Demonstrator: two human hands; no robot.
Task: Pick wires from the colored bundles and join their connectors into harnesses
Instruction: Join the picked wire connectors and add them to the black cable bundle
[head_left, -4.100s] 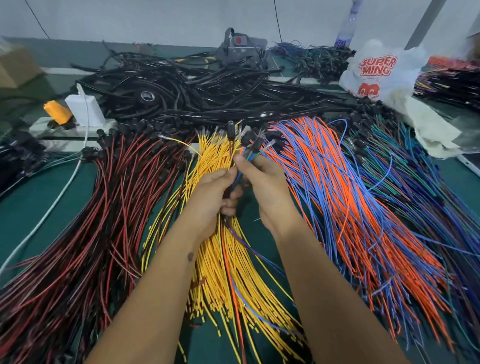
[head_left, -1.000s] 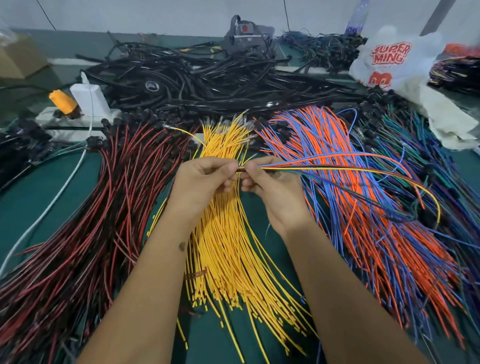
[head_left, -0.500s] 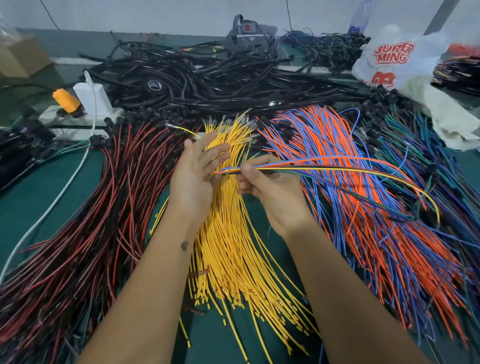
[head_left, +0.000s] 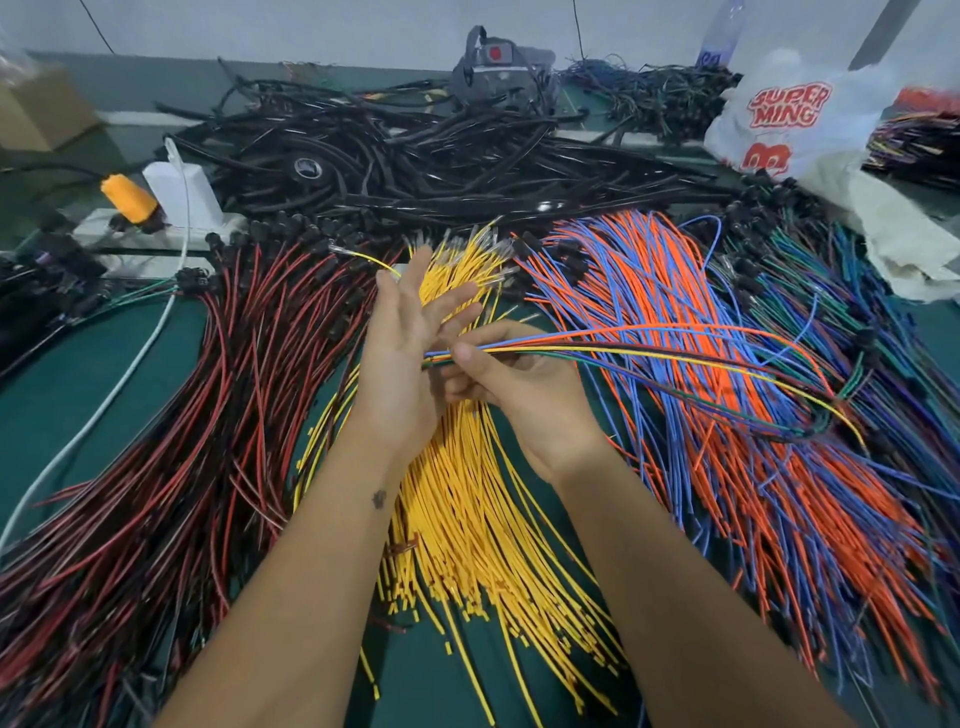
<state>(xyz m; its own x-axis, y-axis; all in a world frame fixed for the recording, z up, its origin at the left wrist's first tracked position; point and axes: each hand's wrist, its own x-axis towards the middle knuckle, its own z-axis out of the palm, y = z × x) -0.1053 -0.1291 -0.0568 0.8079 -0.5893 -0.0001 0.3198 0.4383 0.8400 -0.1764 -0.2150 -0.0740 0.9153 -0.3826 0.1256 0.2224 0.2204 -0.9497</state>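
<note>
From the head camera, your right hand pinches one slim harness of mixed wires between thumb and fingers, near its left end; the strands (blue, orange, yellow, green and a dark one can be told apart) arc away to the right over the orange and blue bundle and drop at the far right. Your left hand is released, fingers straight and spread, its palm side touching the harness's left tip just above the yellow bundle.

Four fanned bundles lie on the green table: one red and black bundle at left, the yellow one in the middle, the orange and blue one to its right, and one green, blue and purple bundle at far right. The wires in each are too many to count.

Beyond them sprawls one black cable heap. At far left, one white power strip carries one white adapter and one orange plug. At far right sits one white plastic bag printed "SUPER MING" in red. One grey device with a red spot stands at the far edge.
</note>
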